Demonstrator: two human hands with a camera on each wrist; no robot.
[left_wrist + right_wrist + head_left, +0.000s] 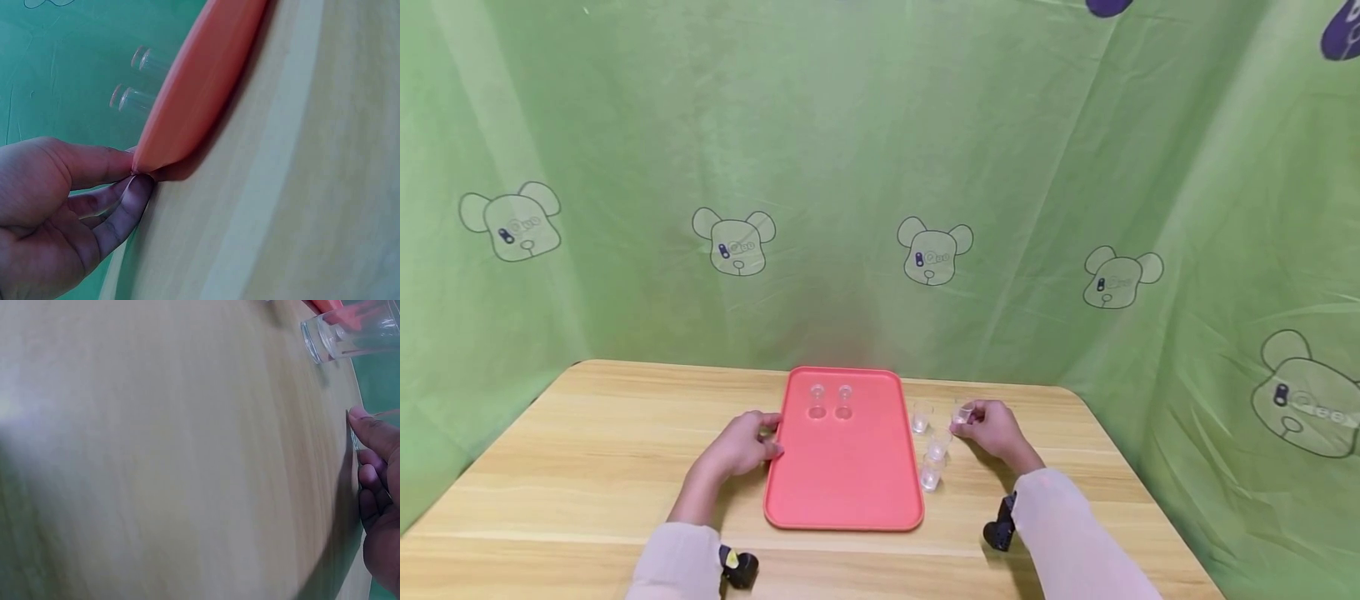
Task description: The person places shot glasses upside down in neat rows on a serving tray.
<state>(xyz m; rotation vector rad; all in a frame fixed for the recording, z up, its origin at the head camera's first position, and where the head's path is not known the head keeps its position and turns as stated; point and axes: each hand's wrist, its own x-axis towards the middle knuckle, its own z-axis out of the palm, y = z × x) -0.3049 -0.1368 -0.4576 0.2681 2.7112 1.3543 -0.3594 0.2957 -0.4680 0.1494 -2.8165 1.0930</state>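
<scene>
A red tray [850, 475] lies on the wooden table. My left hand [747, 443] pinches its left rim between thumb and fingers, seen close in the left wrist view. Two small clear glasses [817, 400] stand on the tray's far part, apparently upside down. To the right of the tray, my right hand [992, 429] holds another small glass [960, 412] by its side. That glass is mostly hidden by the fingers in the right wrist view. Three more glasses stand upright between hand and tray: one at the back [922, 418], one in the middle [938, 447], one in front [930, 476].
The wooden table [587, 467] extends on both sides of the tray. A green cloth backdrop [835, 167] with bear-head drawings hangs behind the table and at its sides. Each sleeve has a black wrist camera [1000, 525] at its cuff.
</scene>
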